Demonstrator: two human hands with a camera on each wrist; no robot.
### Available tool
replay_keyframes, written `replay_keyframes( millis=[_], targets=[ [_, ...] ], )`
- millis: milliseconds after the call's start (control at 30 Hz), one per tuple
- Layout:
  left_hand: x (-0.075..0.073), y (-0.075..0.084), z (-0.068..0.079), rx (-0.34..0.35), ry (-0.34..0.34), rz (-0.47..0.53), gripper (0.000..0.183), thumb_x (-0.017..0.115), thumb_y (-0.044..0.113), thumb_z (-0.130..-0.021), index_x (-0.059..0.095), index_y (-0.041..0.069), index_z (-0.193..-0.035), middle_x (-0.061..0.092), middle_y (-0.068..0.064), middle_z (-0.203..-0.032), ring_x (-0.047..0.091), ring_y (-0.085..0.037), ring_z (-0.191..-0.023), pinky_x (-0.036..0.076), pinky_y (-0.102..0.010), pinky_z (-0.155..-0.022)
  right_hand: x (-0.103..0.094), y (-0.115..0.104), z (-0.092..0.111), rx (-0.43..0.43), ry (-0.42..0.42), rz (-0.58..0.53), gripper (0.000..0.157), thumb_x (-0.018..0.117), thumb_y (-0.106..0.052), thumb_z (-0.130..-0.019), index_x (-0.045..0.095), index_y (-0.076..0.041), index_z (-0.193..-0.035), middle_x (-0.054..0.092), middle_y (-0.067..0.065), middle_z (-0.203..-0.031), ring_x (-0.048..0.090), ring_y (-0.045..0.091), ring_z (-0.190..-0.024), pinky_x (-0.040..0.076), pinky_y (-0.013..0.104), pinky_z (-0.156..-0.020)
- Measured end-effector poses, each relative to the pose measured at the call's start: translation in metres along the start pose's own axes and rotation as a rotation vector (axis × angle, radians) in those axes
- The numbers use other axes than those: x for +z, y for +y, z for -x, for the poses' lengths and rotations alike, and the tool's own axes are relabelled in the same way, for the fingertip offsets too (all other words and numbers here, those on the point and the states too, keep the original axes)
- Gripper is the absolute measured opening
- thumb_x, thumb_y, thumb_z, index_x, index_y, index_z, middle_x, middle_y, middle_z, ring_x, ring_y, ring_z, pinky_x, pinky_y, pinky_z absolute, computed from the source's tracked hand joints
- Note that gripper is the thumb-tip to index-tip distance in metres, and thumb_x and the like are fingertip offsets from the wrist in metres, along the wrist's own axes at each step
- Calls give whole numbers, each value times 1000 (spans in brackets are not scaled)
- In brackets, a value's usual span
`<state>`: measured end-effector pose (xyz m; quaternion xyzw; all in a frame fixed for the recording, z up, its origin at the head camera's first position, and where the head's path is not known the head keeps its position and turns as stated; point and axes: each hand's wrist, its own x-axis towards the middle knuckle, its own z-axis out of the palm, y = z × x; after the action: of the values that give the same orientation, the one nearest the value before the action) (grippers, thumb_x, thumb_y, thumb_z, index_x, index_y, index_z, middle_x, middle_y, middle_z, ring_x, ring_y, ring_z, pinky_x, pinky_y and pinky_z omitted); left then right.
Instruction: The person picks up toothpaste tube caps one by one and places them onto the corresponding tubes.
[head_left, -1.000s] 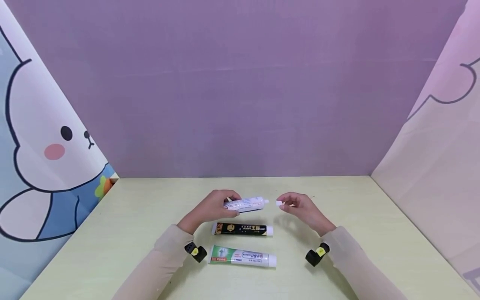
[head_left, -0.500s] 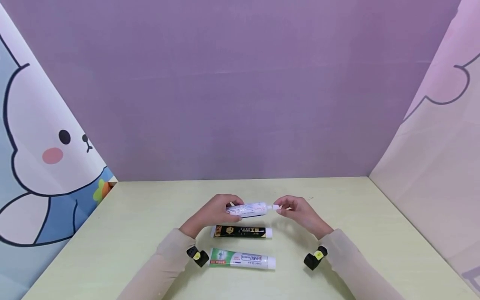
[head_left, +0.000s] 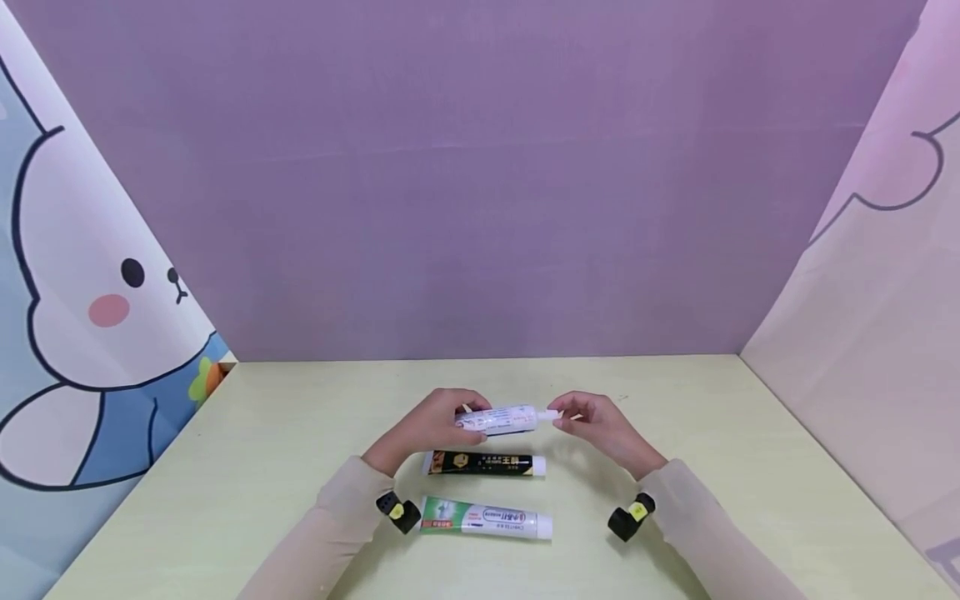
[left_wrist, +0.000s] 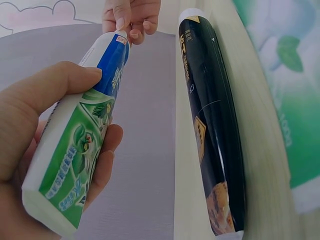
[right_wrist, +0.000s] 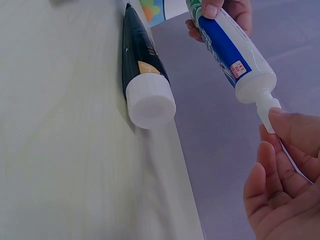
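My left hand (head_left: 435, 423) grips a white, blue and green toothpaste tube (head_left: 504, 420) around its body, with the nozzle end facing right. In the left wrist view the thumb lies along the tube's printed side and the fingers wrap beneath. Between thumb and forefinger, my right hand (head_left: 602, 423) pinches a small white cap (right_wrist: 268, 111). The cap sits at the tube's narrow nozzle, in line with it. Part of the cap is hidden behind the right thumb. Both hands hold the tube and cap above the table.
Nearer to me on the pale table (head_left: 262, 467) lies a black toothpaste tube (head_left: 480, 462) with a white cap. Closer still is a green and white toothpaste tube (head_left: 498, 518). A purple panel (head_left: 480, 183) stands behind the table, with printed side panels.
The right hand has brought the cap leftward to the nozzle, closing the gap seen a second ago. The left hand has shifted slightly right with the tube. The two lying tubes stay put.
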<state>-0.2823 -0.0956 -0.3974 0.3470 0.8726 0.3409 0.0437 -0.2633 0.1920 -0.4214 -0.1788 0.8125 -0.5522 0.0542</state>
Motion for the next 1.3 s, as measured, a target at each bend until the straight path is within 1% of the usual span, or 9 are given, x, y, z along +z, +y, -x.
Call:
replay_keyframes(
  millis=[133,233,333,500,667,767,967,1100,1300],
  targets=[
    [0,1,0,0,2,-2,30,74,16,-78,66,13,-107,63,4,-97,56,-8,-80,47,-24,-70,0,-1,0,-16,-11,1,25,65,-10,-88,62,2,-109,64,13,-97,58,17,-87,51,31,-77],
    [0,2,0,2,-2,14,31,74,15,-78,66,12,-107,63,3,-97,56,-9,-80,47,-24,-69,0,-1,-1,-20,-13,7,25,65,-9,-87,62,3,-109,64,13,-97,58,16,-87,50,26,-76],
    [0,2,-1,7,-10,22,31,74,15,-78,66,12,-107,64,2,-97,56,-9,-80,47,-24,-69,0,-2,0,-17,-3,12,25,66,-9,-87,62,2,-109,63,12,-95,58,17,-85,49,24,-74],
    [-1,2,-2,14,-22,26,30,73,16,-79,66,12,-108,64,2,-98,57,-10,-80,47,-24,-69,0,-4,1,-18,19,4,23,67,-8,-86,65,0,-107,63,11,-91,57,17,-81,49,24,-73],
    [-2,2,-2,9,-33,36,30,73,16,-79,66,12,-108,64,2,-98,56,-9,-79,47,-25,-69,0,-4,1,-32,18,-11,22,68,-6,-85,65,2,-105,63,13,-90,58,14,-78,50,23,-72],
    [-2,2,-1,3,-37,42,29,72,16,-80,66,12,-108,64,2,-98,56,-9,-79,47,-25,-69,1,-3,1,-35,19,-8,22,68,-5,-84,65,2,-104,64,13,-90,58,13,-77,51,26,-71],
    [-1,2,1,1,-31,54,29,72,17,-81,66,12,-109,64,2,-98,56,-8,-79,47,-25,-70,3,-3,2,-14,33,-3,21,69,-6,-84,67,1,-103,66,13,-92,58,12,-75,52,32,-71],
    [-1,2,1,8,-19,55,29,73,17,-80,66,11,-108,64,2,-98,56,-9,-79,47,-25,-70,4,-2,1,1,45,-3,20,68,-6,-84,67,1,-103,68,12,-96,58,12,-75,51,31,-71],
    [0,3,2,13,-9,55,28,73,17,-80,67,11,-107,64,2,-97,57,-9,-79,47,-25,-70,6,3,-1,33,54,-5,18,68,-8,-85,68,2,-101,69,12,-94,57,11,-75,50,30,-69]
  ],
)
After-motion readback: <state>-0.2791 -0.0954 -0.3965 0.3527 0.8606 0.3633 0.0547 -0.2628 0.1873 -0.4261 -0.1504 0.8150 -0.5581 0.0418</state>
